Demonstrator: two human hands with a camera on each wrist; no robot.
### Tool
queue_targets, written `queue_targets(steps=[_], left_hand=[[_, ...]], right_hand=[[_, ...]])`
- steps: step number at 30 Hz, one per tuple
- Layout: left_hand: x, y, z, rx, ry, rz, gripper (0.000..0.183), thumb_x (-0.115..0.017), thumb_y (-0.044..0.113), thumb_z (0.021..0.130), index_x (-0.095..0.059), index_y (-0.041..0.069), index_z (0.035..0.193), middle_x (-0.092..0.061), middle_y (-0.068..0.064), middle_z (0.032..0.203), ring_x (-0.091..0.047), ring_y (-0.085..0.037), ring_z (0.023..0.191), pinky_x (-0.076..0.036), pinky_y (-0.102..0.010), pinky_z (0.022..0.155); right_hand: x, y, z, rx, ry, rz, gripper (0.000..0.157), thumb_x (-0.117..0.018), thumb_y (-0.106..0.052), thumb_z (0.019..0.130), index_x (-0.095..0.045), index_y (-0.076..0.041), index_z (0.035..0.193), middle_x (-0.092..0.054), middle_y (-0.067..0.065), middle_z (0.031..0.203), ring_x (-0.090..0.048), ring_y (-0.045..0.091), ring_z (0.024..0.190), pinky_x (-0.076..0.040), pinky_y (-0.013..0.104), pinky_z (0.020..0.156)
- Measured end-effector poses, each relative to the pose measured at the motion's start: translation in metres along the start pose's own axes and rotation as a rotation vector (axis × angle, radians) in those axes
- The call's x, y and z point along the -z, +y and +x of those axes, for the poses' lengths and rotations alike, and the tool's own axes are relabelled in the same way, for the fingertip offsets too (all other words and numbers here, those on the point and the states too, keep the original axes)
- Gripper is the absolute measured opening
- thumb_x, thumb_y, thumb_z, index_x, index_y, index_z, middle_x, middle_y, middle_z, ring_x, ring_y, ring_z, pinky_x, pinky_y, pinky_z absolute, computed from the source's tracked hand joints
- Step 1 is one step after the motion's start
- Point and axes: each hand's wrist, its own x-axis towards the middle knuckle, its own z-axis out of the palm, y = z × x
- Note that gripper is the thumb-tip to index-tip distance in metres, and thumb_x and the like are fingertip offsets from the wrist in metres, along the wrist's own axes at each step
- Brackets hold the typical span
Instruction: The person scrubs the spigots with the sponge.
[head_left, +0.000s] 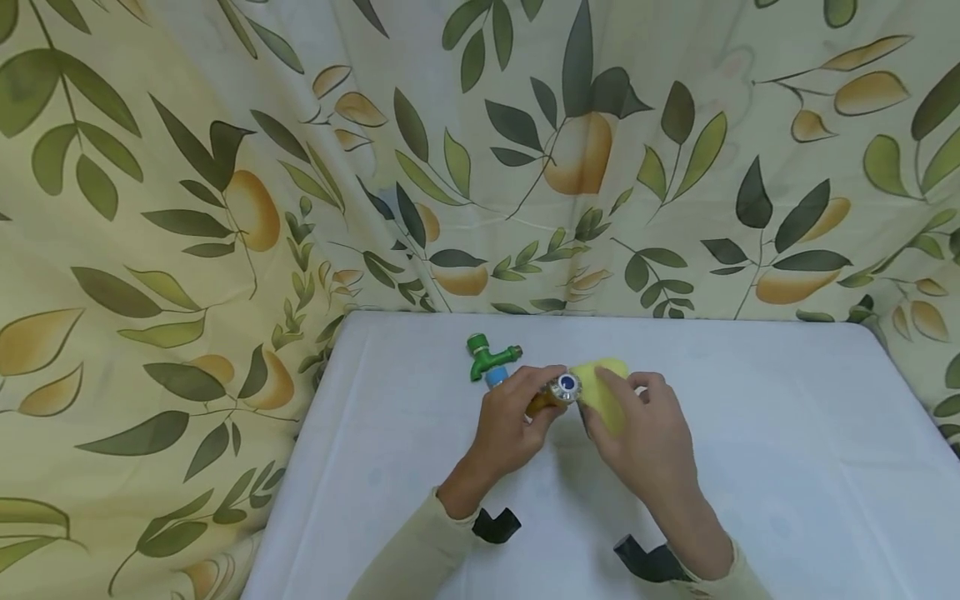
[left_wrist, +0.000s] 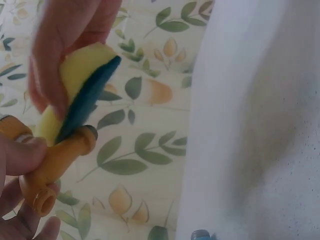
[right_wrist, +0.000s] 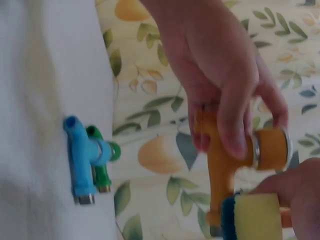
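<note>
My left hand [head_left: 510,421] grips an orange plastic tap [left_wrist: 57,160], thumb on one side and fingers round the other. In the head view the tap's round end cap, with a dark blue centre, faces up. A yellow sponge [head_left: 609,379] with a dark blue-green scouring side is pinched in my right hand [head_left: 652,437]. Its scouring side lies against the tap's end in the left wrist view. In the right wrist view the sponge [right_wrist: 260,215] overlaps the tap's lower end. Just beyond my left hand lies a blue tap [right_wrist: 82,157].
A green tap [head_left: 487,360] lies beside the blue one on the white table [head_left: 787,467]. Black angular pieces [head_left: 497,527] show by both wrists. Leaf-and-fruit patterned cloth [head_left: 465,167] hangs behind the table's far edge and down its left side.
</note>
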Motion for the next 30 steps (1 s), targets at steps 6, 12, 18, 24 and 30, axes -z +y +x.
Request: queue_targets(steps=[6,12,18,24,30], left_hand=[[0.002,0.000,0.001,0.004,0.023,0.010,0.047,-0.079,0.012,0.090,-0.061,0.014,0.134,-0.071,-0.004,0.120,-0.069,-0.010,0.099,-0.055,-0.013,0.079],[0.003,-0.002,0.002,0.021,0.033,-0.031,0.050,-0.081,0.013,0.088,-0.061,0.012,0.134,-0.072,-0.006,0.118,-0.068,-0.011,0.091,-0.054,-0.012,0.074],[0.002,-0.003,0.001,0.221,0.062,-0.274,0.053,-0.081,0.015,0.089,-0.055,0.008,0.135,-0.073,-0.010,0.116,-0.068,-0.015,0.082,-0.058,-0.022,0.068],[0.007,-0.001,0.002,0.394,0.058,-0.510,0.054,-0.078,0.010,0.090,-0.051,0.010,0.137,-0.070,-0.016,0.117,-0.068,-0.014,0.078,-0.061,-0.027,0.064],[0.010,-0.001,0.006,0.476,0.046,-0.595,0.053,-0.078,0.006,0.090,-0.051,0.008,0.136,-0.070,-0.019,0.118,-0.068,-0.015,0.079,-0.059,-0.023,0.066]], right_hand=[[-0.004,0.005,-0.003,-0.005,0.013,0.032,0.050,-0.081,-0.026,0.080,-0.069,-0.008,0.124,-0.061,0.023,0.103,-0.060,0.033,0.077,-0.052,0.042,0.057],[-0.007,0.007,-0.003,0.021,0.062,0.051,0.049,-0.082,-0.026,0.078,-0.070,-0.009,0.123,-0.060,0.023,0.103,-0.058,0.032,0.077,-0.051,0.041,0.057],[-0.008,0.010,-0.004,0.049,0.120,0.065,0.050,-0.082,-0.025,0.079,-0.070,-0.009,0.124,-0.059,0.023,0.104,-0.058,0.032,0.082,-0.051,0.042,0.057],[-0.010,0.013,-0.007,0.103,0.150,0.108,0.051,-0.080,-0.027,0.077,-0.070,-0.010,0.124,-0.059,0.021,0.102,-0.056,0.031,0.082,-0.050,0.042,0.056],[-0.011,0.015,-0.008,0.135,0.183,0.119,0.048,-0.072,-0.035,0.085,-0.070,-0.009,0.125,-0.059,0.022,0.103,-0.056,0.031,0.084,-0.051,0.044,0.058]])
